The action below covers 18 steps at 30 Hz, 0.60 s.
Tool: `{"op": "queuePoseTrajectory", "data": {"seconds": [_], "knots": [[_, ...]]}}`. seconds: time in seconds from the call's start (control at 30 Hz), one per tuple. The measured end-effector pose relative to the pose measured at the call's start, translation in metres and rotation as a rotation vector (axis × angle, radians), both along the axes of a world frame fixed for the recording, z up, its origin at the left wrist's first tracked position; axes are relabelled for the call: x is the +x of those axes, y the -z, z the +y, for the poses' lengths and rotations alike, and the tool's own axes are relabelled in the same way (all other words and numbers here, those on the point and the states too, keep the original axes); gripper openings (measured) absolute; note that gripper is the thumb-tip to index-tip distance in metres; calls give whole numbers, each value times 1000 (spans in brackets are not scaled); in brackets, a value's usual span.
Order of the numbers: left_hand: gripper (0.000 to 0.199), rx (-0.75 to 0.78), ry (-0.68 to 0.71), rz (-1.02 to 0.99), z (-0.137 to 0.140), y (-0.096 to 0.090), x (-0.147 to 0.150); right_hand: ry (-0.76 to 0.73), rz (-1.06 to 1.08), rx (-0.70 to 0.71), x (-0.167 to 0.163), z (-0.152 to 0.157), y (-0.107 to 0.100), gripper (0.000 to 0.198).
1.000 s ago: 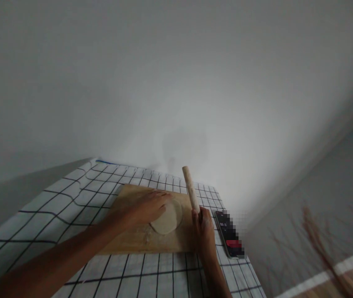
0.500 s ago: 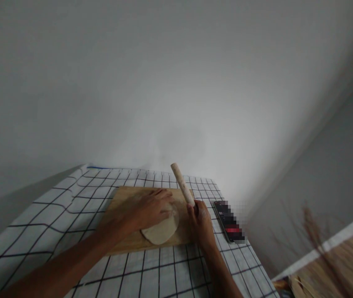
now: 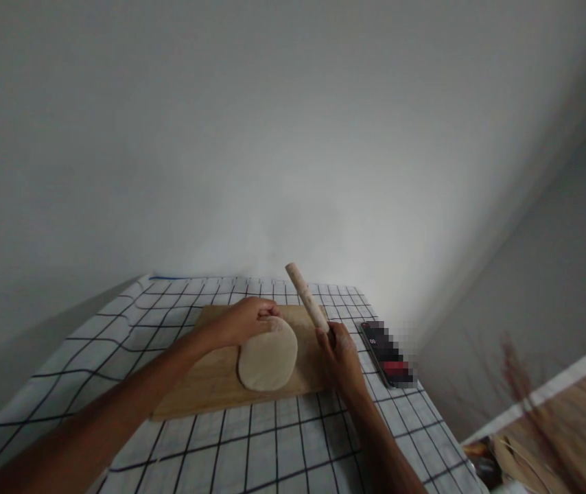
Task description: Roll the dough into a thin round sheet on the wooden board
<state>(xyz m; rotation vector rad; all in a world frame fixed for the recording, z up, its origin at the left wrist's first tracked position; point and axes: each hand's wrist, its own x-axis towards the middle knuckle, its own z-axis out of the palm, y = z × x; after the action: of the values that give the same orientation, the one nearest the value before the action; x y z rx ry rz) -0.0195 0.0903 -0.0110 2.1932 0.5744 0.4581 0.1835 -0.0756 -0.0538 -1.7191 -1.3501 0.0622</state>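
A flat, pale round of dough (image 3: 268,360) lies on a wooden board (image 3: 205,384). My left hand (image 3: 254,319) is at the dough's far edge, its fingers curled and the thumb against the dough, pinching that edge. In my right hand (image 3: 342,346) is a light wooden rolling pin (image 3: 307,296), gripped by its near end. The pin slants up and away to the left, raised off the dough, over the far right part of the board.
A checked white cloth (image 3: 252,446) covers the table under the board. To the right of my right hand lies a phone (image 3: 381,350), partly blurred out. A plain wall (image 3: 293,137) rises behind the table. Dry branches (image 3: 519,377) stand at the right, above a wooden floor (image 3: 581,412).
My left hand has gone from spread over the dough to curled at its far edge, uncovering more of the dough. My right hand still holds the rolling pin up. The view has shifted slightly.
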Motion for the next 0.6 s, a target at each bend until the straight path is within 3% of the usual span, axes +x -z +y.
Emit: {"op": "queuePoseTrajectory", "data": {"seconds": [0.2, 0.33, 0.4, 0.47, 0.6], "knots": [[41, -62, -121, -61, 18, 9, -7, -7, 24, 0, -1, -1, -1, 35], [54, -178, 42, -86, 23, 5, -14, -15, 31, 9, -1, -1, -1, 35], [56, -206, 46, -66, 25, 4, -16, -11, 30, 11, -1, -1, -1, 35], [53, -174, -23, -80, 28, 3, -17, -10, 33, 12, -1, -2, -2, 35], [47, 53, -234, -190, 37, 1, -19, -24, 45, 14, 0, -2, -2, 35]]}}
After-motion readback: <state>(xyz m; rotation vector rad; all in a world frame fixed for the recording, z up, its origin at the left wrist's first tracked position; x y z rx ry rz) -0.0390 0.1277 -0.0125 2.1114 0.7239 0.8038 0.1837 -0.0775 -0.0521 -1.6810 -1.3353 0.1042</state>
